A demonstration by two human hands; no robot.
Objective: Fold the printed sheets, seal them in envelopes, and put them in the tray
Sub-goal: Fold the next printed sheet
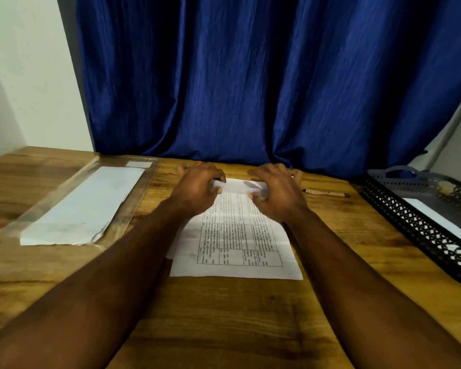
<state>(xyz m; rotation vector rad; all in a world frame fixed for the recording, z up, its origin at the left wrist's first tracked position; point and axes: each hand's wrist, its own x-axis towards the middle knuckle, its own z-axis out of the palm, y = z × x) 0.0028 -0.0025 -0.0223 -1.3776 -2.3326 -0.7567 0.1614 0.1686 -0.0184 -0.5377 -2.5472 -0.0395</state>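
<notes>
Printed sheet (237, 243): laid at the centre of the wooden worktop (224, 315), its table of text facing up; the far edge is lifted and turned back toward the near side, so the blank back is shown.
Left hand (197, 189): set at the sheet's far left corner; the grip is pinched on the turned-over edge, thumb against curled fingers.
Right hand (280, 194): set at the far right corner; the grip is likewise pinched on the same edge.
Envelopes (83, 206): 1 white stack is seen inside a clear plastic sleeve (24, 225) at the left of the worktop, apart from the sheet.
Tray (415, 229): black, lattice-walled, placed at the right edge; a white flat item (445, 222) is seen inside, its kind not discernible.
Pen (326, 193): laid on the worktop just right of the right hand, between sheet and tray.
Curtain (250, 75): blue, hung behind the worktop.
</notes>
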